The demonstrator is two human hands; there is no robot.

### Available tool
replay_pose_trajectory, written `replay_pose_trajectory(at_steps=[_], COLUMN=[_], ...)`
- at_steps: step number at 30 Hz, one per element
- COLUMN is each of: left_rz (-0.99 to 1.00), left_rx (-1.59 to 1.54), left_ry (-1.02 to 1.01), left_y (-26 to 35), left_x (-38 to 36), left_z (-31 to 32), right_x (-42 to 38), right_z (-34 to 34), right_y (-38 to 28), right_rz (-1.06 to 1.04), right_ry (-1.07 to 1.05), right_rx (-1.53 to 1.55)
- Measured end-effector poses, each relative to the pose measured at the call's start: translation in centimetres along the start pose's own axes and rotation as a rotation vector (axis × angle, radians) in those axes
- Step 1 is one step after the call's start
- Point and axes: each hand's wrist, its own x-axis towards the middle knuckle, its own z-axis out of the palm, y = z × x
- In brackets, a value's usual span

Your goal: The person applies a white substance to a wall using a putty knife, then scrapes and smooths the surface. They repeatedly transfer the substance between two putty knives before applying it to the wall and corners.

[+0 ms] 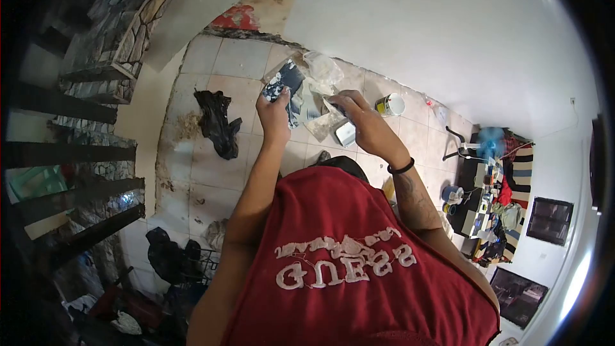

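My left hand [275, 117] grips a dark flat board [284, 81] smeared with white putty. In my right hand [366, 127] is a putty knife [312, 113], its broad pale metal blade pointing left, close to the board's right side. My fingers hide most of its dark handle. Beneath and between my hands, a crumpled clear plastic bag [323, 68] lies on the tiled floor near the wall. A small white rectangular tub [345, 134] sits just under my right hand, and an open tin with a yellow and dark label [389, 105] stands to its right.
A black plastic bag [218, 123] lies on the tiles at left. The white wall [410, 19] ahead has a bare, red-patched lower corner. Dark railing bars [70, 154] run along the left. A fan [490, 143] and piled belongings stand at right.
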Motion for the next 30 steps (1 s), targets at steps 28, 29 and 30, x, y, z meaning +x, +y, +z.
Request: replay_pose_trajectory(at_steps=[28, 29, 30], left_rz=[-0.246, -0.278, -0.291], left_rx=[0.096, 0.037, -0.007], left_ry=[-0.068, -0.086, -0.086], left_y=[-6.9, -6.4, -5.7], left_x=[2.0, 1.8, 1.6], left_z=[-5.7, -5.0, -4.3], right_x=[-8.7, -9.1, -9.2], right_z=[3.2, 3.3, 3.1], right_y=[14.4, 14.8, 14.7], right_rz=[0.325, 0.305, 0.291], right_ry=[0.686, 0.742, 0.799], right_rx=[1.949, 1.971, 1.998])
